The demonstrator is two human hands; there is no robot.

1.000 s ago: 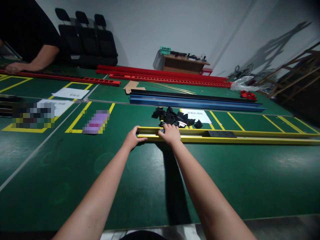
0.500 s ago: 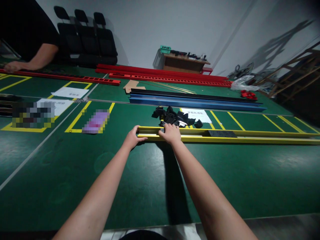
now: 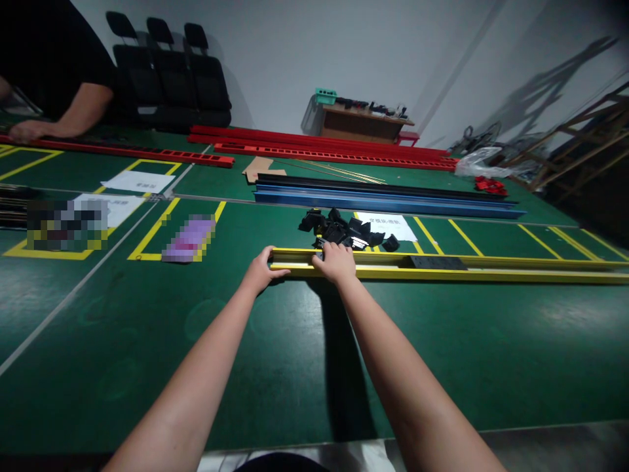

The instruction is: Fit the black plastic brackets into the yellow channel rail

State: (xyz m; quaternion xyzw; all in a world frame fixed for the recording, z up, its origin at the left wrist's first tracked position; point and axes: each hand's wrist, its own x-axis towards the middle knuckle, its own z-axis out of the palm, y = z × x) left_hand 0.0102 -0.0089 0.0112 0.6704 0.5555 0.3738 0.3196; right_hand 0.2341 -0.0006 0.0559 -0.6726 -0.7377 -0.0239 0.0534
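A long yellow rail (image 3: 491,276) with an open channel runs from in front of me to the right edge. My left hand (image 3: 260,271) clasps its left end, thumb along the near side and fingers at the far side. Over the channel, a short way to the right, my right hand (image 3: 338,261) is closed at a small dark piece (image 3: 320,254), mostly hidden by the fingers. Farther right, a flat dark block (image 3: 437,263) sits inside the channel. Just behind the rail lies a heap of black plastic parts (image 3: 339,229).
Blue rails (image 3: 383,200) and red rails (image 3: 334,145) lie farther back on the green table (image 3: 236,393). Labelled paper (image 3: 386,226) is behind the black parts. At far left a co-worker's hand (image 3: 29,131) rests on another red rail (image 3: 147,152). A blurred purple item (image 3: 189,239) lies left.
Both my hands and the yellow rail keep the same position. The co-worker's red rail has shifted very slightly left.
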